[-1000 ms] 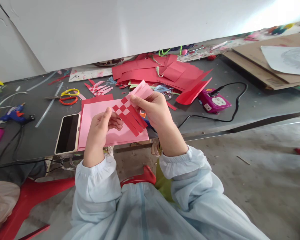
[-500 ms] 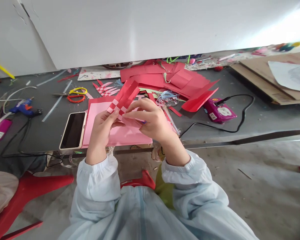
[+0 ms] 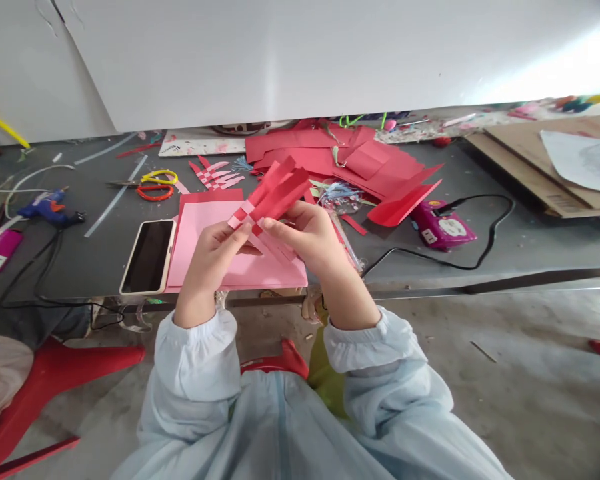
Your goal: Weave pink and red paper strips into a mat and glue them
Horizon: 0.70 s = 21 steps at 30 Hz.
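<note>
Both of my hands hold a woven piece of red and pink paper strips (image 3: 273, 197) above the near edge of the grey table (image 3: 530, 247). My left hand (image 3: 213, 257) pinches its lower left corner, where the checkered weave shows. My right hand (image 3: 313, 240) grips its lower right side, with the loose red strips fanning up and to the right. Beneath the hands lies a pink paper sheet (image 3: 205, 230) on a red one.
A phone (image 3: 149, 257) lies left of the pink sheet. Scissors (image 3: 150, 187), a glue gun (image 3: 47, 207), a second woven piece (image 3: 215, 175), a red paper pile (image 3: 360, 163) and a magenta power strip (image 3: 443, 230) with its black cord are on the table. Cardboard (image 3: 545, 160) lies far right, a red chair (image 3: 55, 387) below left.
The woven piece was turned over and swung round: its red strips pointed down and right, and now fan up and to the right. Both hands shifted their grip on it.
</note>
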{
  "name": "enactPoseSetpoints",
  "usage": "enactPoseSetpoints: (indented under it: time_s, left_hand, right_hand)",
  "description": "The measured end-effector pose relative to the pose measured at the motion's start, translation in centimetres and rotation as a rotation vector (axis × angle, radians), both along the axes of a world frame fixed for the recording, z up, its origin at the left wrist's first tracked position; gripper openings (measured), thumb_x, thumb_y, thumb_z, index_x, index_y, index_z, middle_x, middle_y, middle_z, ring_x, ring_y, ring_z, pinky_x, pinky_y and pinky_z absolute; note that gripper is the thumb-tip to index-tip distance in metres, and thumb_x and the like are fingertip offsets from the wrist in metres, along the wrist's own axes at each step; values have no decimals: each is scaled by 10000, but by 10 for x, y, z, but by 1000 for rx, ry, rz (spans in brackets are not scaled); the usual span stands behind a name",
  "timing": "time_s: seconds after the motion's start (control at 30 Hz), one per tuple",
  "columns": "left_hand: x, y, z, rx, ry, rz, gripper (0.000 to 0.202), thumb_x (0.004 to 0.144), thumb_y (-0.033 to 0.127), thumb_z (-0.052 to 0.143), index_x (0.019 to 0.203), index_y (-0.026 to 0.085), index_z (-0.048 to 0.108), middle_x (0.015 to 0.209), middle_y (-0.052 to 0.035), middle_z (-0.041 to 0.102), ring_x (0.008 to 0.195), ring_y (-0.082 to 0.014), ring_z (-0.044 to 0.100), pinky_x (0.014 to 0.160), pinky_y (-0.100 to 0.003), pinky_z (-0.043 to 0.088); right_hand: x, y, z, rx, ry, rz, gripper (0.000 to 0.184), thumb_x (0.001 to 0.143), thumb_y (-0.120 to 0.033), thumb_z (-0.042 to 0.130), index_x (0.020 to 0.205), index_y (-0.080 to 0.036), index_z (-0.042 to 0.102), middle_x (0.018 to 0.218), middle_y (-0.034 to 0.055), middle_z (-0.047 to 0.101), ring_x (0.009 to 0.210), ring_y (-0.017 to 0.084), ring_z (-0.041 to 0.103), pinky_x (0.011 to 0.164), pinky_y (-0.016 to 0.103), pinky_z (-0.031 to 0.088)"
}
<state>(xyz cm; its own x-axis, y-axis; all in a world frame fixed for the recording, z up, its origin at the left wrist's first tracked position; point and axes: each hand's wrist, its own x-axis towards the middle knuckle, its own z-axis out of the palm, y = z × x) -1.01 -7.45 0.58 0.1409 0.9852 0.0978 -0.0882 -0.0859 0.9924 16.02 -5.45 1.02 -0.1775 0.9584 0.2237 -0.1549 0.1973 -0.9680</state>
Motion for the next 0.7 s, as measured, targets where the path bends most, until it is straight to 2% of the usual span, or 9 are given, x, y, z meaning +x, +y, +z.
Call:
enactPoseSetpoints:
  time_s: [0.1,0.27,0.43,0.53,0.7]
  left_hand:
    - [0,3,-3,14,94,-15,368,766,526,800,736,169,714,730,-29,730,742,-176,730,740,-300,624]
    - [-1,7,-3,120,82,151,409,688,498,866,928,179,776,914,-62,786,797,-163,735,749,-274,609]
    - [1,6,-2,173,116,272,309,685,463,876,790,188,782,763,-38,769,712,-161,732,691,-263,597]
    - [3,7,-3,174,123,317,296,680,463,880,761,194,786,741,-37,766,717,-161,726,681,-258,588]
    - [3,8,-2,136,78,283,321,700,499,861,771,195,788,735,-34,759,670,-134,696,657,-248,572]
  right_hand:
    - [0,2,-3,9,-67,-60,234,731,-409,807,828,-196,796,845,49,804,755,188,716,709,322,567]
    - [6,4,-5,49,-205,-88,182,755,-362,768,798,-191,812,795,42,801,663,170,688,615,293,523]
    - [6,3,-2,50,-286,-42,185,738,-351,770,754,-171,806,733,42,786,647,169,682,563,267,475]
    - [6,4,-2,44,-269,-15,198,736,-356,775,770,-163,806,738,43,785,639,158,660,572,267,470]
    - [6,6,-5,0,-181,-12,216,744,-380,787,783,-167,799,794,44,795,665,148,651,635,280,490]
